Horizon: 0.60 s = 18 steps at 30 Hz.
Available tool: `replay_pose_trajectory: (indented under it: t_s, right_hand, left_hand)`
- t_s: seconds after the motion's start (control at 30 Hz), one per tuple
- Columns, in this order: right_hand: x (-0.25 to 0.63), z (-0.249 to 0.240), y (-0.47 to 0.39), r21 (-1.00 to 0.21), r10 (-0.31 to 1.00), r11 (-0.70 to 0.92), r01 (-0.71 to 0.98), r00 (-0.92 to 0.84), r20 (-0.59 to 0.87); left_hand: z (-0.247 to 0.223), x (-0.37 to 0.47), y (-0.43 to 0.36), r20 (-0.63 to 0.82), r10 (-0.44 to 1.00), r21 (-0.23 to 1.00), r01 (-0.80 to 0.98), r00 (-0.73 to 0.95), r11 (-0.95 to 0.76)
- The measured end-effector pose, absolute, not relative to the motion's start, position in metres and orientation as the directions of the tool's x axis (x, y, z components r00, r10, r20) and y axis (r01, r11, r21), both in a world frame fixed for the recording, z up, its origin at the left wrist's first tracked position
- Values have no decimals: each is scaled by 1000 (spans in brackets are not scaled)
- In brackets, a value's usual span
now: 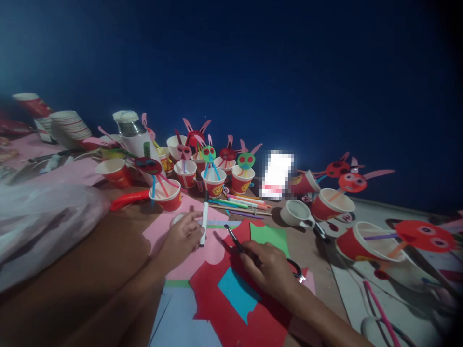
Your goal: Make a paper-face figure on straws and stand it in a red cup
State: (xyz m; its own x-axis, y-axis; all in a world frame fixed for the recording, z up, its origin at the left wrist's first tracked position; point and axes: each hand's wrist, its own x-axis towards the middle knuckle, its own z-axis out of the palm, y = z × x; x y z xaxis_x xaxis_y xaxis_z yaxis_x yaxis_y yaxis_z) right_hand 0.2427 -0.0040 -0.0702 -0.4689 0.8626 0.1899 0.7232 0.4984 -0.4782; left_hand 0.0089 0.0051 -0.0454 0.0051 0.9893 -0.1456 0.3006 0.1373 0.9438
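Between the thumb and fingers of my left hand (pixel 186 233), closed, a white marker (pixel 204 221) with a black top stands upright. My right hand (pixel 269 267) is closed around a slim black pen-like tool (pixel 234 238), its dark tip pointing up and left; its exact kind is unclear. Under and around the hands lie sheets of cut paper: pink paper (pixel 210 253), red paper (pixel 208 286), a blue piece (pixel 237 291) and a green piece (pixel 271 236). A black ring handle (pixel 296 267) with a shiny metal part shows beside my right hand, partly hidden.
Several red paper cups (pixel 213 185) with paper rabbit faces on sticks line the back. Coloured pens (pixel 242 202), a mug (pixel 298 214), a lit, blurred screen (pixel 278 173) and a thermos (pixel 135 144) stand near. Plastic bag (pixel 47 231) at left; more cups (pixel 361 246) at right.
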Motion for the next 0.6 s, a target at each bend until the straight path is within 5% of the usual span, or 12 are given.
replay_pose_trajectory:
  t_s: [0.23, 0.6]
  right_hand:
    - [249, -71, 10, -222, 825, 561, 798, -514, 237]
    - [260, -51, 23, -34, 872, 463, 886, -448, 196]
  left_hand:
    - [-47, 6, 2, 17, 1000, 844, 536, -13, -7]
    - [-54, 4, -1, 165, 986, 399, 913, 20, -85]
